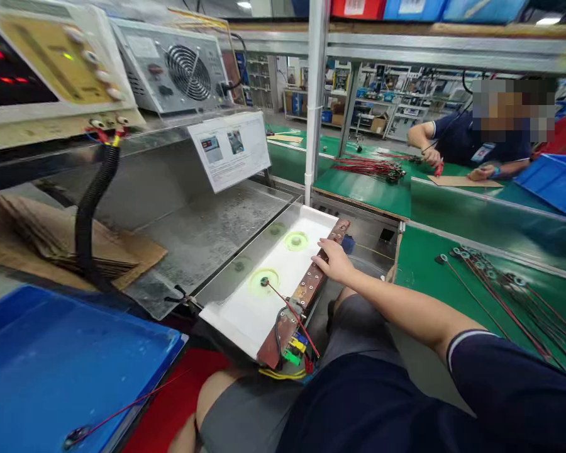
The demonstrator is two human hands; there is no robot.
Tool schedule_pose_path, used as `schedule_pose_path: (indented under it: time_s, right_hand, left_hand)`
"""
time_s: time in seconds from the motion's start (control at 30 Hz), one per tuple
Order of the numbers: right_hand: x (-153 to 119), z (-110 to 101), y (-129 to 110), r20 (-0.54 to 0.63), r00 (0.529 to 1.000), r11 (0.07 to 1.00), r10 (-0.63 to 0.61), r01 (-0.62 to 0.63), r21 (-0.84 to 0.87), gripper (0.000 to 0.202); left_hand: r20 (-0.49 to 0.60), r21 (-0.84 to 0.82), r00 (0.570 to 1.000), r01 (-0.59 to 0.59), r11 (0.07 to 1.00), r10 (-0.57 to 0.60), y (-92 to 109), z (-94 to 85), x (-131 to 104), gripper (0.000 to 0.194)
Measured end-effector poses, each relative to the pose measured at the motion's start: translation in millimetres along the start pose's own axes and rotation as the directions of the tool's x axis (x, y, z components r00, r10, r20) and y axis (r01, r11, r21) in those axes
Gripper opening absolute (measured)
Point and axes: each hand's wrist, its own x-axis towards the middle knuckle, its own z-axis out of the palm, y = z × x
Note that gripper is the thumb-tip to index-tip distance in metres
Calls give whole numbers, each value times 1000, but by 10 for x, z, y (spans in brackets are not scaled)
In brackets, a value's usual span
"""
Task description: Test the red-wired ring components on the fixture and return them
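Observation:
My right hand [334, 261] rests on the far half of a brown metal-like bar [311, 280], fingers stretched out and apart, with nothing held. The bar runs along the edge of a white board [236, 321] with two yellow-green rings. Inside the nearer ring [251, 286] sits a small dark round part [264, 282]; its red wire [285, 303] crosses the bar toward yellow, green and red connectors [296, 349]. The farther ring [296, 240] has a pale round centre. My left hand does not show.
On the left stand a blue tray [66, 352] holding one wired part [78, 434], cardboard [136, 251] and a display instrument [51, 69]. Wired parts [495, 270] lie on the green bench [419, 270] at right. A co-worker [476, 138] handles a red item beyond.

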Motion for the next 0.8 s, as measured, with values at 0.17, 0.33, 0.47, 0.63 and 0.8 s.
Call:
schedule_pose_path:
  time_s: [0.17, 0.33, 0.47, 0.63, 0.8]
  right_hand:
    - [14, 2, 13, 6, 1000, 998, 31, -31, 59, 54]
    - [28, -10, 0, 5, 997, 988, 71, -71, 135, 50]
    - [34, -23, -16, 6, 996, 986, 84, -84, 147, 47]
    - [29, -37, -12, 15, 996, 987, 88, -90, 136, 45]
    - [39, -92, -40, 44, 996, 987, 84, -89, 135, 42]
  left_hand:
    - [44, 23, 985, -168, 985, 167, 162, -84, -262, 32]
    - [344, 144, 887, -372, 917, 306, 642, -90, -1258, 59]
    - [595, 226, 752, -496, 839, 284, 770, 271, -2106, 51]
    - [739, 154, 651, -414, 897, 174, 426, 993, -2556, 58]
    - [703, -69, 695, -139, 988, 147, 194, 1509, -2659, 46]
